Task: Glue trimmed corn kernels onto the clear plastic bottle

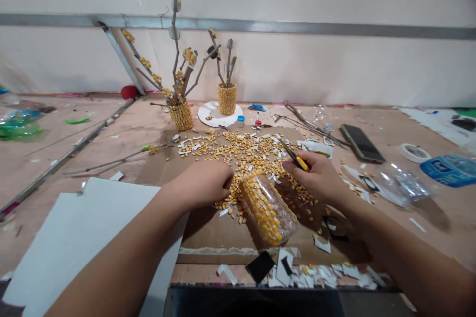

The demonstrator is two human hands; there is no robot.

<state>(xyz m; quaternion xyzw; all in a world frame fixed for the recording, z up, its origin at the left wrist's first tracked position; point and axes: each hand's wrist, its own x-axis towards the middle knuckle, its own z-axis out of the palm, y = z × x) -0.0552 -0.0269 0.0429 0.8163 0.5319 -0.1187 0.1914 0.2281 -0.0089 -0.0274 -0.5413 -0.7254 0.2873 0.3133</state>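
Observation:
A clear plastic cylinder (269,208), partly covered in rows of yellow corn kernels, lies tilted on a cardboard sheet (201,237) between my hands. My left hand (211,181) is closed beside its left edge, fingers curled down at the loose corn kernels (243,151); whatever they pinch is hidden. Right of the cylinder, my right hand (314,173) is closed around a slim tool with a yellow-and-black handle (302,162) and narrow dark blade. The blade points up and left over the kernels. Neither hand visibly grips the cylinder.
Two kernel-covered pots (180,116) (226,100) with twigs stand behind. White paper sheets (85,228) lie left. A phone (362,143), tape roll (414,152) and plastic bottle pieces (405,181) are right. Paper scraps (320,276) line the front edge; a metal strip (74,151) crosses left.

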